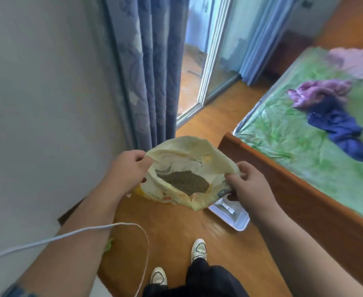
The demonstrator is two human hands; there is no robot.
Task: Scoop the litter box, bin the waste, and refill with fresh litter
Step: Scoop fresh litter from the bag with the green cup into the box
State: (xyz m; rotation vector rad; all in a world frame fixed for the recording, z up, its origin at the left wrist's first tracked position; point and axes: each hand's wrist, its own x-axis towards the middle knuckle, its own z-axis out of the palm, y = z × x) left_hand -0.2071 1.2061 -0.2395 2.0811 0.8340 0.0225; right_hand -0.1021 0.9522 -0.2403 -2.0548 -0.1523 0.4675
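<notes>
I see a pale wall [47, 93] filling the left side, with a blue patterned curtain [150, 71] hanging beside it down to the wooden floor [176, 232]. On the right stands a bed [305, 151] with a green sheet and a wooden frame, and purple clothes [317, 91] and a dark blue garment [339, 127] lie crumpled on the sheet.

In the middle I hold a pale yellow litter bag [182, 151] above the floor, its mouth pulled wide open towards me. Grey-brown litter [185, 182] shows inside it. My hands are apart, one on each side of the mouth. The left hand [129, 168] pinches the left edge of the bag, and the right hand [249, 185] grips the right edge with curled fingers.

The white litter box [238, 221] sits on the floor just beside the bed frame, below the bag and partly hidden by it and my right hand. Something white lies in it, but I cannot tell what.

My right shoe [198, 248] and left shoe [158, 276] stand on the floor near the bottom edge. A thin white cable [69, 234] loops across my left forearm.
</notes>
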